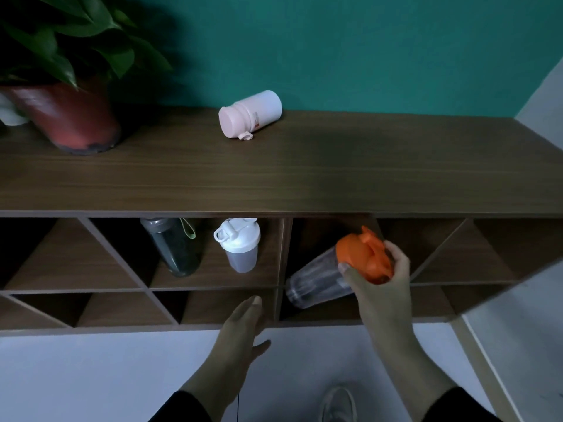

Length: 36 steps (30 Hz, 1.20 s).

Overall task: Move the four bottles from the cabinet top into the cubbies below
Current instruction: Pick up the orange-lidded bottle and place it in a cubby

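A pale pink bottle (250, 113) lies on its side on the wooden cabinet top (274, 178), near the back wall. In an upper cubby stand a dark green bottle (175, 246) and, to its right, a white-lidded shaker (239, 245). My right hand (382, 287) grips the orange lid of a clear bottle (316, 280), which is tilted with its base pointing into the cubby right of the centre divider. My left hand (240, 324) is flat with fingers apart, holding nothing, its fingertips at the front edge of the lower shelf.
A potted plant in a red-brown pot (70, 117) stands at the cabinet top's left end, with a white object (10, 112) behind it. Diagonal dividers split the cubbies (115, 257). A white floor lies below, with a shoe (339, 403) in view. The cabinet's right end (475, 300) meets a pale wall.
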Each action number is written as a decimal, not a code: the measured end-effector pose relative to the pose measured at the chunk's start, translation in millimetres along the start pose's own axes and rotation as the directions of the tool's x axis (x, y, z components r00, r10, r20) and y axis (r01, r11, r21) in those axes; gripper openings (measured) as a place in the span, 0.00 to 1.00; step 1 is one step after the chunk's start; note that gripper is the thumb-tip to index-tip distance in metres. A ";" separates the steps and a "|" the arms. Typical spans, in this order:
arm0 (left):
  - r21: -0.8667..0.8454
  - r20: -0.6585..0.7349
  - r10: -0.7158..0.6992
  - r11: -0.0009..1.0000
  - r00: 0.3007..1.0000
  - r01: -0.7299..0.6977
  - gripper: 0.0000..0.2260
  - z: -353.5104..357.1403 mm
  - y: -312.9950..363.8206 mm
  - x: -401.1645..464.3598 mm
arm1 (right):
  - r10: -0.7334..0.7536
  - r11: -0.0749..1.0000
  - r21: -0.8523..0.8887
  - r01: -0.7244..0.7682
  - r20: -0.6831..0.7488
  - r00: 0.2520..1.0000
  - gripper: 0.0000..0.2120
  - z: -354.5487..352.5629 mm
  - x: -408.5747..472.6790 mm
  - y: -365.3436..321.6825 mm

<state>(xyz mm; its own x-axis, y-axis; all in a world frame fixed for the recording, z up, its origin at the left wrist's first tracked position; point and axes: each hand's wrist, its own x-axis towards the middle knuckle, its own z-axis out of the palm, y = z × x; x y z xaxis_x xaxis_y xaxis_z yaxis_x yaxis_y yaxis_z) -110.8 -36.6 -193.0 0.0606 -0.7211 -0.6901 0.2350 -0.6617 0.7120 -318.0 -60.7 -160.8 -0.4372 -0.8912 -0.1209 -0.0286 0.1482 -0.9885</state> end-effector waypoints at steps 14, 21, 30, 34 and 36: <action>0.064 -0.134 -0.075 0.994 0.988 0.084 0.15 -24.9 3.2 32.7 | -0.200 0.868 -0.439 0.231 0.117 0.973 0.43 78.9 93.1 27.5; 0.088 -0.135 -0.040 0.995 0.990 0.052 0.13 -26.7 5.6 39.6 | -0.245 0.825 -0.491 0.280 0.137 0.960 0.44 98.7 102.0 36.2; 0.080 -0.175 0.037 0.997 0.984 -0.023 0.12 -31.0 18.2 42.2 | -0.255 0.786 -0.523 0.329 0.211 0.944 0.42 90.3 96.7 46.4; 0.082 -0.165 0.044 0.996 0.985 -0.031 0.12 -29.7 19.4 39.9 | -0.240 0.803 -0.515 0.300 0.181 0.954 0.45 83.9 92.6 47.9; 0.083 -0.171 0.052 0.996 0.984 -0.038 0.11 -29.3 22.3 38.6 | -0.241 0.834 -0.483 0.268 0.117 0.963 0.45 73.8 77.7 49.4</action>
<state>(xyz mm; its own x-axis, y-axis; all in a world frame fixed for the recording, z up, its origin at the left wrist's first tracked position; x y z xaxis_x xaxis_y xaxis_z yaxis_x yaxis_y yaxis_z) -74.8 -73.2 -207.5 0.2377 -0.7085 -0.6645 0.1511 -0.6488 0.7458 -287.0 -154.3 -225.7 -0.3091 -0.9444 0.1116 -0.5754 0.0923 -0.8127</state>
